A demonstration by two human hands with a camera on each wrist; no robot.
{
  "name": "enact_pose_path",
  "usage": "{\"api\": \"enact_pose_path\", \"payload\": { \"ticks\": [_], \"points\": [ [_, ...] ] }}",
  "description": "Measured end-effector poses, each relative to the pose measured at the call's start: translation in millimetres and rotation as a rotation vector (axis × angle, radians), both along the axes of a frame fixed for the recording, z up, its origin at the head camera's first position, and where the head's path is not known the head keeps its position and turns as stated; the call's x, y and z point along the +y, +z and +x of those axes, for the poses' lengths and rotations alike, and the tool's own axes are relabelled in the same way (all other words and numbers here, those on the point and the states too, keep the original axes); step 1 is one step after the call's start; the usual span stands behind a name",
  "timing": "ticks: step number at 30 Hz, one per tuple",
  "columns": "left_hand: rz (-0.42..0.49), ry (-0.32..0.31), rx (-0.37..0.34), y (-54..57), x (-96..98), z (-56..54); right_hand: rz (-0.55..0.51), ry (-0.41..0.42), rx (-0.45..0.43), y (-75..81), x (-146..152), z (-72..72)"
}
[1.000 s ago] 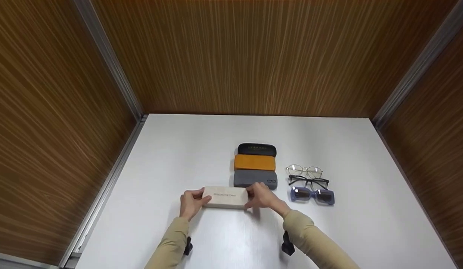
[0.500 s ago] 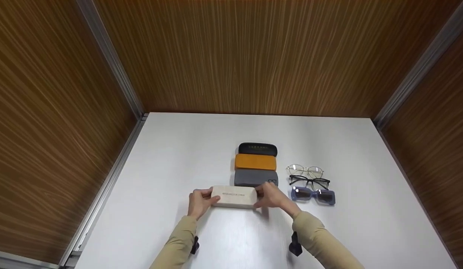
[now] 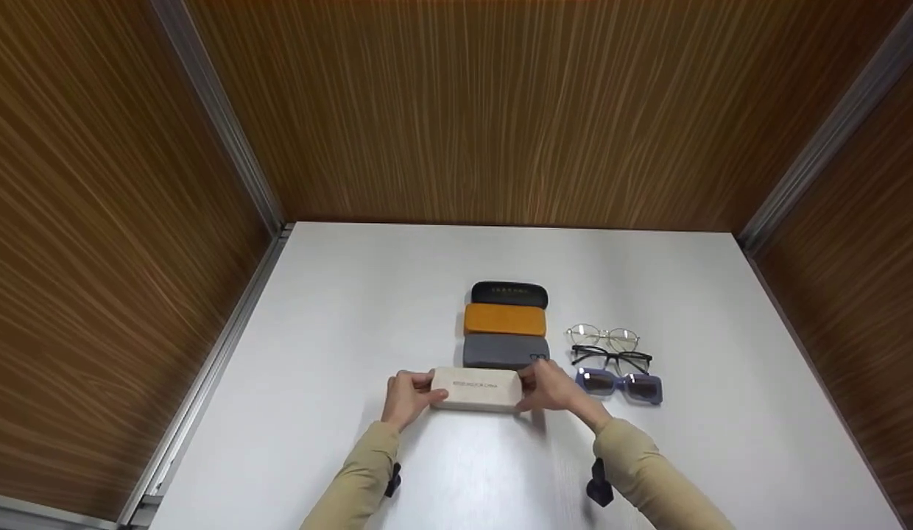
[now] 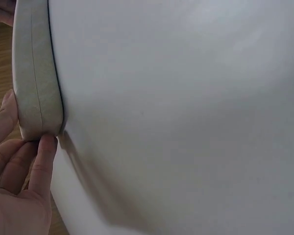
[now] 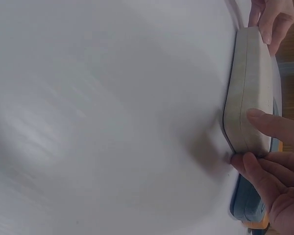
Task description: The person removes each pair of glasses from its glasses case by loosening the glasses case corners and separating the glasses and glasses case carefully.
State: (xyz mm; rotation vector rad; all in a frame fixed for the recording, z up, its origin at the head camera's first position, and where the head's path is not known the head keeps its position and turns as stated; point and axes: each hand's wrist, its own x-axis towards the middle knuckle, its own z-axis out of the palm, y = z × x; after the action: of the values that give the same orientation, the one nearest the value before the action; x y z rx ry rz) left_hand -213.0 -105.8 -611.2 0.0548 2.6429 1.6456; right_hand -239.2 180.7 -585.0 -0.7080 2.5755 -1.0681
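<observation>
A cream glasses case [image 3: 477, 390] with small lettering on its lid lies closed on the white table, just in front of a grey glasses case [image 3: 505, 350]. My left hand [image 3: 411, 399] grips its left end, thumb over the lid's corner. At the other end my right hand [image 3: 551, 386] holds the case, fingers curled round the end and partly covering the grey case's front corner. In the right wrist view both hands are on the cream case [image 5: 247, 88], thumb on top and fingertips low at the end. The left wrist view shows the seam along the case [image 4: 36, 68].
Behind the grey case, an orange case [image 3: 505, 319] and a black case [image 3: 509, 294] continue the column. To the right lie gold-rimmed glasses [image 3: 604, 338], black-framed glasses [image 3: 611, 358] and blue sunglasses [image 3: 619, 385], near my right forearm. Wood-grain panels [image 3: 456, 110] enclose the table.
Both hands have slid the cream case rightward across the table, bringing it more in line with the grey case. The other cases and the glasses stay where they were.
</observation>
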Motion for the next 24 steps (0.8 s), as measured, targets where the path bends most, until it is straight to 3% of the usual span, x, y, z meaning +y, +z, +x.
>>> {"api": "enact_pose_path", "payload": {
  "ticks": [5,15,24],
  "points": [
    [-0.005,-0.034,-0.032,1.8,3.6,-0.7,0.015,0.003,0.003,0.1,7.7,1.0],
    [-0.014,-0.087,-0.020,2.4,11.5,-3.0,0.007,0.007,-0.010,-0.5,19.8,3.6],
    [0.028,-0.107,-0.046,2.1,16.3,-3.9,-0.018,0.011,-0.045,-1.1,28.4,4.1]
  ]
}}
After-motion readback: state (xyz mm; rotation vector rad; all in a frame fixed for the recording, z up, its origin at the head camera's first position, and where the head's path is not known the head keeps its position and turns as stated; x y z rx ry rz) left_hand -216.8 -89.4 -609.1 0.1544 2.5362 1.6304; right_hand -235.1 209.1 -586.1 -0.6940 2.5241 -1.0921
